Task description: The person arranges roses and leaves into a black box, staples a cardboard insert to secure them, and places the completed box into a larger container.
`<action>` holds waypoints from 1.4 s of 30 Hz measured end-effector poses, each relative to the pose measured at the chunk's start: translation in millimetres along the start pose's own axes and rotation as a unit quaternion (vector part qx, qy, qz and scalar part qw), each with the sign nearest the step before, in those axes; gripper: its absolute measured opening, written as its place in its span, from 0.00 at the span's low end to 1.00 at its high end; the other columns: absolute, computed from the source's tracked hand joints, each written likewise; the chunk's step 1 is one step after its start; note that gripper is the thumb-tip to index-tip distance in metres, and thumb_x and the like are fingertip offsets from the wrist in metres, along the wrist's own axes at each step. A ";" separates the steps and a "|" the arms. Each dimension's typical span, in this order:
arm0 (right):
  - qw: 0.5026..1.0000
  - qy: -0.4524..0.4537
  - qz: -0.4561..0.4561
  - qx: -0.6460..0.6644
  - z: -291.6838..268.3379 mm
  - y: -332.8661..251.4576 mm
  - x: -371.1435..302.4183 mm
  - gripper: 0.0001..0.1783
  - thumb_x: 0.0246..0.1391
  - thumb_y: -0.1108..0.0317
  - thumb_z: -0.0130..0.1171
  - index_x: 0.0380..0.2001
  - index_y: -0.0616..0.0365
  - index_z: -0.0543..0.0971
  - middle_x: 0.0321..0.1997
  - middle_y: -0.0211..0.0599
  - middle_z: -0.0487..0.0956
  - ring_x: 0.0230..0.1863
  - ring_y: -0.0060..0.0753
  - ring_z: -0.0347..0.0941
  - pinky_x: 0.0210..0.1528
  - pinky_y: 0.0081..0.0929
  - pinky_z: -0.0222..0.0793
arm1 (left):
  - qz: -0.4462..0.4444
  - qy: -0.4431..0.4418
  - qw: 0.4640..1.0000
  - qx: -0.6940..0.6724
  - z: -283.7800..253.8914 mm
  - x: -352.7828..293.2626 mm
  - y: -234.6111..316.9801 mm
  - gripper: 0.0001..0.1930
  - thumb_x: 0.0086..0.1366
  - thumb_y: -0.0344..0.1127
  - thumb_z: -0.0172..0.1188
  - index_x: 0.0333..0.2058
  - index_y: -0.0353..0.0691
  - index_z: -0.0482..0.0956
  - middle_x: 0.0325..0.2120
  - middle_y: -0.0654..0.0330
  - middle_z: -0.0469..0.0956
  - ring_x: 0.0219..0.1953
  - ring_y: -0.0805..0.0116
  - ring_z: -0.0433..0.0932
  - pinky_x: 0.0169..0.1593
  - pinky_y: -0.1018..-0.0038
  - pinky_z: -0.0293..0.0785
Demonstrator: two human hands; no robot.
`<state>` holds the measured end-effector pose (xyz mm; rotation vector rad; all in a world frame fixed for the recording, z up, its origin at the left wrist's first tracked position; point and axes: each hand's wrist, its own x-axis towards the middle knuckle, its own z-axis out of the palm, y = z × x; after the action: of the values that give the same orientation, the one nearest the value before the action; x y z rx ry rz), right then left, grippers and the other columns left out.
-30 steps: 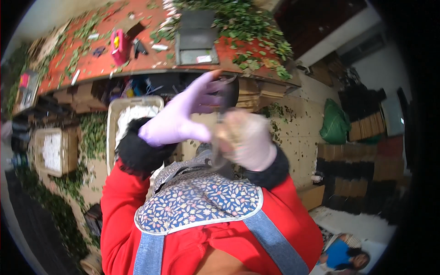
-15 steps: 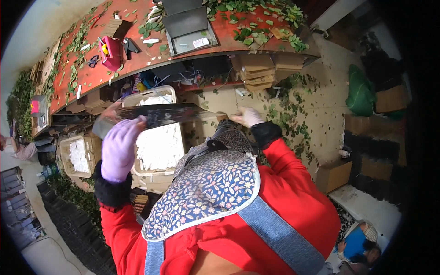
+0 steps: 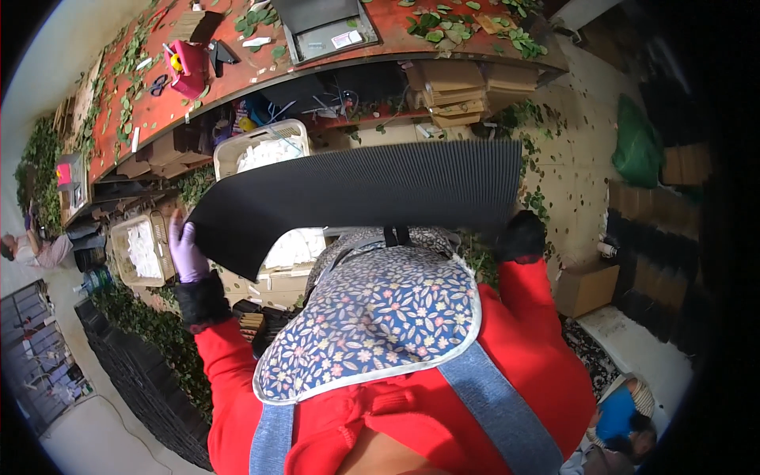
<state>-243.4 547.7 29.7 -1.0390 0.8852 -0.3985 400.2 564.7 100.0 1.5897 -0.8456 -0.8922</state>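
A long black sheet with fine ribs [image 3: 372, 186] spans the space between my hands, above the floral apron [image 3: 372, 332]. It bows upward, and its left end bends down toward me. My left hand [image 3: 187, 249], in a light purple glove, is closed on that left end with its fingers along the edge. Behind the sheet's right end my right hand is hidden, and only the black fluffy cuff [image 3: 524, 237] shows. That end is held up level there. Under the sheet, a cream basket [image 3: 224, 158] of white pieces is partly covered.
A red table [image 3: 237, 55] with scattered leaves, a pink holder [image 3: 188, 70] and a dark open box [image 3: 324, 32] stands ahead. Flattened cardboard [image 3: 451, 87] lies beneath it. A second basket [image 3: 169, 265] is at left. At right are a green bag [image 3: 636, 146] and a carton [image 3: 587, 289].
My hands have moved apart, the right one outward to the right. The dark sheet, seen nearly edge-on before, now lies spread out with its ribbed face showing.
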 end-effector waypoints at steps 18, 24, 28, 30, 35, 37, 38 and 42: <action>0.650 0.462 -0.522 -0.305 -153.1 -410.3 87.2 0.22 0.63 0.67 0.55 0.58 0.60 0.70 0.51 0.36 0.78 0.53 0.25 0.75 0.55 0.19 0.70 | -0.080 -0.056 0.921 -0.377 278.5 67.5 25.0 0.22 0.68 0.23 0.45 0.61 0.33 0.65 0.53 0.52 0.74 0.52 0.63 0.75 0.59 0.69 0.70; 0.517 0.117 -0.469 -0.707 -78.2 -385.6 279.9 0.27 0.58 0.59 0.57 0.59 0.55 0.69 0.60 0.42 0.70 0.64 0.47 0.64 0.63 0.41 0.63 | -0.088 0.004 0.874 -0.477 355.6 58.9 52.6 0.22 0.68 0.24 0.44 0.61 0.38 0.64 0.54 0.49 0.72 0.54 0.57 0.72 0.60 0.62 0.69; 0.579 -0.011 -0.336 -0.743 -118.8 -369.3 347.9 0.27 0.61 0.53 0.53 0.60 0.51 0.69 0.67 0.42 0.65 0.69 0.48 0.57 0.67 0.44 0.57 | -0.077 -0.099 0.835 -0.536 374.1 55.1 108.8 0.22 0.69 0.27 0.44 0.62 0.36 0.63 0.55 0.49 0.72 0.56 0.58 0.72 0.59 0.62 0.70; 0.630 -0.045 -0.320 -0.707 -78.6 -331.8 326.4 0.24 0.62 0.56 0.51 0.58 0.52 0.71 0.66 0.41 0.67 0.69 0.48 0.59 0.67 0.41 0.59 | -0.164 -0.131 0.816 -0.539 323.6 1.3 127.1 0.21 0.71 0.31 0.44 0.61 0.34 0.63 0.55 0.51 0.71 0.56 0.59 0.72 0.59 0.63 0.71; 0.641 -0.106 -0.341 -0.679 -14.7 -318.4 234.1 0.21 0.58 0.69 0.48 0.55 0.56 0.73 0.61 0.45 0.71 0.65 0.48 0.63 0.64 0.36 0.62 | -0.225 -0.319 0.776 -0.495 256.3 -92.9 161.4 0.25 0.73 0.41 0.49 0.62 0.33 0.61 0.60 0.53 0.67 0.62 0.58 0.66 0.63 0.61 0.65; 0.647 -0.105 -0.336 -0.677 -6.0 -326.0 217.2 0.20 0.58 0.71 0.47 0.54 0.57 0.73 0.59 0.47 0.71 0.64 0.48 0.64 0.64 0.35 0.62 | -0.234 -0.402 0.755 -0.462 247.3 -88.6 190.7 0.25 0.73 0.43 0.51 0.63 0.36 0.62 0.59 0.55 0.67 0.61 0.60 0.66 0.62 0.61 0.64; 0.658 -0.113 -0.333 -0.665 4.0 -304.5 209.3 0.20 0.58 0.70 0.48 0.54 0.57 0.73 0.60 0.47 0.71 0.64 0.49 0.64 0.64 0.36 0.62 | -0.247 -0.429 0.742 -0.452 235.0 -97.6 186.5 0.26 0.73 0.43 0.50 0.63 0.36 0.61 0.60 0.55 0.66 0.62 0.60 0.65 0.64 0.60 0.62; 0.713 -0.130 -0.284 -0.628 26.3 -292.4 185.1 0.20 0.58 0.70 0.50 0.54 0.57 0.73 0.61 0.48 0.69 0.65 0.51 0.63 0.65 0.39 0.60 | -0.289 -0.474 0.719 -0.419 225.4 -86.4 205.0 0.27 0.73 0.42 0.50 0.64 0.35 0.58 0.61 0.55 0.65 0.62 0.61 0.66 0.64 0.62 0.64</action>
<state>-78.8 299.8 208.5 -2.6107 0.4667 -0.0787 146.3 503.7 279.3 0.4579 -0.4070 -2.2625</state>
